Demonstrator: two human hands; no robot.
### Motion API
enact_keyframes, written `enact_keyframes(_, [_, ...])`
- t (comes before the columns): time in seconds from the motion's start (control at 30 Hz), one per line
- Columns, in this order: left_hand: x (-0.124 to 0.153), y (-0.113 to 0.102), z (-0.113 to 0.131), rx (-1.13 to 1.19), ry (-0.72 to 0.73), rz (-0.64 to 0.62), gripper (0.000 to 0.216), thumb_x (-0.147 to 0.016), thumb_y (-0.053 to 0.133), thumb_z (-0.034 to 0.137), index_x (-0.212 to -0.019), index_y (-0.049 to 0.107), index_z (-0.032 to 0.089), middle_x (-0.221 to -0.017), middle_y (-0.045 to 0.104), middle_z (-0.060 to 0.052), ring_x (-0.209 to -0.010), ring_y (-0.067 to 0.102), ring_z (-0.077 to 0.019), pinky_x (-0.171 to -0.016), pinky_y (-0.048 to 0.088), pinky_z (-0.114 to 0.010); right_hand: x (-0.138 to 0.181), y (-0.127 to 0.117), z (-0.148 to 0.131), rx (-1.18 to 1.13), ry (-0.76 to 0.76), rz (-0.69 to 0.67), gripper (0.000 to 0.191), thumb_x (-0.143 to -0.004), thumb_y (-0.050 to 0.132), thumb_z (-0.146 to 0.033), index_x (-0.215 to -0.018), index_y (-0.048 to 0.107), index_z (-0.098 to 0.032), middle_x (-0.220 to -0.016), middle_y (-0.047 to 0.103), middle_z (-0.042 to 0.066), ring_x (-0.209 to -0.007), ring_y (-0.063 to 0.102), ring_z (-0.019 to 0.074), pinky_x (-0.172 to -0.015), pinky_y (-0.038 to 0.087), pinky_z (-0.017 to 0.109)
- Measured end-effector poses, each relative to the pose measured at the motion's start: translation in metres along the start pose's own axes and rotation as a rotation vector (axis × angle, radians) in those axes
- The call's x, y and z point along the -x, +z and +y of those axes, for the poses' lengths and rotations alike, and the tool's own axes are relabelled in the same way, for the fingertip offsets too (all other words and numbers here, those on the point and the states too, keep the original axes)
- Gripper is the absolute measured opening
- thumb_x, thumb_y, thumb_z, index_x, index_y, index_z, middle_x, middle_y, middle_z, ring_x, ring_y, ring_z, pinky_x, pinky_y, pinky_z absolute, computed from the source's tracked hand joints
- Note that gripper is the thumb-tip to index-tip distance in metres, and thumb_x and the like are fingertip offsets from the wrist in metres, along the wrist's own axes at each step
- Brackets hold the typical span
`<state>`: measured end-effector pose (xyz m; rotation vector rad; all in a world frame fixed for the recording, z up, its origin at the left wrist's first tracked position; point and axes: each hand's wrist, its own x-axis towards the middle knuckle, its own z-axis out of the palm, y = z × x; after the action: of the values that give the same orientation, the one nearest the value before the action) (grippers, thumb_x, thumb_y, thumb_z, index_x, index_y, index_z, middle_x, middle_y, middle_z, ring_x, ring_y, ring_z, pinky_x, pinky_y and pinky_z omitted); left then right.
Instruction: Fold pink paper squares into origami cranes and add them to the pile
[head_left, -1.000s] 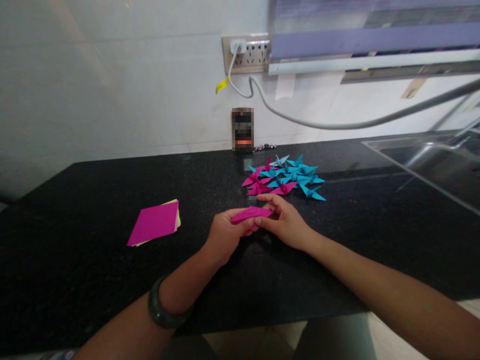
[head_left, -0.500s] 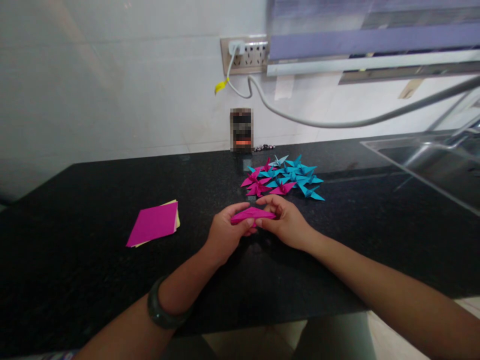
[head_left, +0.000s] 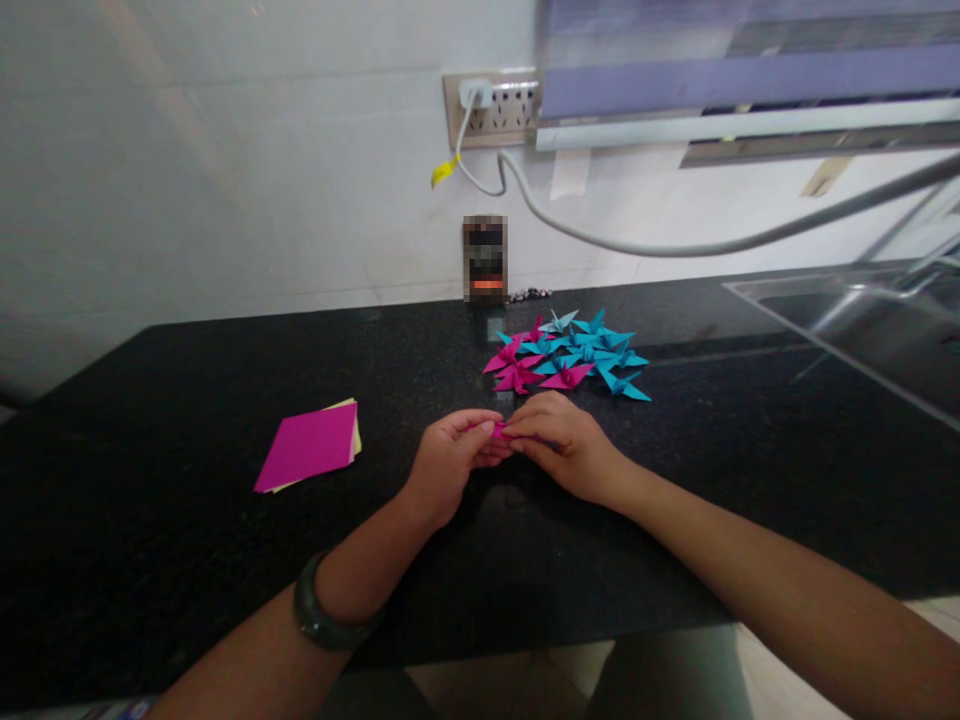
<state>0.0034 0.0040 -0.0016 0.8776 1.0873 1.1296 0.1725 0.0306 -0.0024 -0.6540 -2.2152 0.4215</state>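
A folded piece of pink origami paper (head_left: 499, 431) is pinched between my two hands, low over the dark counter. Only a small bit of it shows; fingers cover the rest. My left hand (head_left: 454, 455) grips its left side, thumb on top. From the right, my right hand (head_left: 566, 440) presses it between thumb and fingers. Just beyond the hands lies a group of folded paper cranes, several pink (head_left: 517, 375) and several blue (head_left: 592, 350), with a pale blue one (head_left: 559, 321) at the back. Left of my hands is a stack of square paper (head_left: 309, 447), pink on top.
The black counter (head_left: 187, 560) runs to a tiled wall. A sink (head_left: 862, 310) is at the right. Against the wall stands a small blurred-out dark object (head_left: 485, 260), a beaded string (head_left: 531, 294) beside it. A white cable (head_left: 637, 246) hangs from the socket (head_left: 502, 110).
My right fingers have come down over the pink paper and closed on it, and my left thumb has shifted up along it. Much less of the paper shows now.
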Motion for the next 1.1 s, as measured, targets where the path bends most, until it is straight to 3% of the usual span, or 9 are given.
enact_keyframes(0.13, [0.0012,0.0017,0.0011,-0.007,-0.029,-0.036,0.024,-0.070,0.063,0.033,-0.080,0.063,0.012,-0.069,0.069,-0.006,-0.061,0.063,-0.0127,-0.061,0.049,-0.024,0.0000,0.0003,0.0014,0.017,0.037,0.029,0.011,-0.082,0.054,-0.019,-0.087,0.063,-0.019,-0.082,0.065,0.006,-0.080,0.057,0.0165,-0.076,0.044,0.033])
enact_keyframes(0.23, [0.0027,0.0024,0.0014,-0.160,-0.027,0.000,0.034,-0.067,0.066,0.037,-0.090,0.063,0.013,-0.056,0.063,-0.001,-0.049,0.056,-0.0104,-0.049,0.043,-0.021,-0.0004,-0.0007,-0.0002,0.048,0.084,0.032,0.012,-0.083,0.049,-0.016,-0.082,0.061,-0.017,-0.079,0.063,0.006,-0.077,0.056,0.0159,-0.074,0.044,0.031])
enact_keyframes(0.33, [0.0031,0.0011,0.0013,-0.434,0.122,0.082,0.049,-0.060,0.072,0.036,-0.104,0.063,0.015,-0.053,0.057,0.003,-0.047,0.050,-0.0097,-0.046,0.037,-0.021,-0.0013,-0.0005,-0.0021,0.045,0.195,0.055,0.012,-0.082,0.047,-0.013,-0.077,0.058,-0.016,-0.075,0.059,0.005,-0.073,0.054,0.0151,-0.068,0.043,0.029])
enact_keyframes(0.4, [0.0027,-0.0003,0.0014,-0.559,0.283,0.107,0.041,-0.058,0.074,0.032,-0.096,0.068,0.017,-0.068,0.062,-0.002,-0.063,0.056,-0.0130,-0.056,0.042,-0.022,-0.0018,0.0005,-0.0030,0.002,0.257,0.047,0.012,-0.081,0.047,-0.013,-0.076,0.058,-0.016,-0.073,0.058,0.004,-0.069,0.053,0.0138,-0.065,0.043,0.027])
enact_keyframes(0.47, [0.0022,-0.0012,0.0015,-0.580,0.343,0.075,0.024,-0.061,0.071,0.029,-0.081,0.071,0.017,-0.079,0.065,-0.005,-0.075,0.059,-0.0160,-0.065,0.044,-0.024,-0.0019,0.0016,-0.0037,-0.051,0.285,0.024,0.012,-0.081,0.048,-0.014,-0.076,0.059,-0.017,-0.071,0.059,0.003,-0.068,0.054,0.0128,-0.063,0.043,0.025])
enact_keyframes(0.63, [0.0033,0.0015,0.0015,-0.404,0.154,0.018,0.016,-0.065,0.068,0.028,-0.073,0.069,0.014,-0.064,0.067,-0.003,-0.057,0.057,-0.0130,-0.056,0.043,-0.023,-0.0008,0.0035,-0.0036,-0.190,0.363,0.022,0.009,-0.079,0.053,-0.020,-0.077,0.062,-0.017,-0.071,0.062,0.002,-0.066,0.056,0.0121,-0.062,0.044,0.024])
enact_keyframes(0.77, [0.0046,0.0045,0.0022,-0.311,0.116,0.063,0.016,-0.063,0.069,0.026,-0.070,0.067,0.013,-0.059,0.065,-0.001,-0.051,0.055,-0.0106,-0.050,0.040,-0.021,0.0000,0.0048,-0.0018,-0.360,0.496,0.049,0.010,-0.074,0.059,-0.024,-0.079,0.063,-0.016,-0.069,0.064,0.001,-0.061,0.057,0.0112,-0.057,0.046,0.023])
enact_keyframes(0.87, [0.0047,0.0045,0.0017,-0.275,0.102,0.014,0.016,-0.062,0.070,0.026,-0.070,0.066,0.013,-0.060,0.065,-0.001,-0.052,0.055,-0.0102,-0.051,0.041,-0.021,-0.0001,0.0053,-0.0017,-0.419,0.538,0.052,0.008,-0.071,0.060,-0.022,-0.075,0.064,-0.016,-0.066,0.064,0.001,-0.057,0.056,0.0105,-0.054,0.045,0.023])
enact_keyframes(1.1, [0.0058,0.0038,0.0007,-0.119,0.007,-0.064,0.015,-0.059,0.071,0.022,-0.069,0.066,0.012,-0.061,0.066,-0.001,-0.055,0.057,-0.0094,-0.057,0.044,-0.021,0.0001,0.0016,-0.0025,-0.429,0.413,0.066,0.012,-0.069,0.056,-0.013,-0.073,0.066,-0.017,-0.070,0.063,0.002,-0.062,0.058,0.0111,-0.058,0.046,0.024])
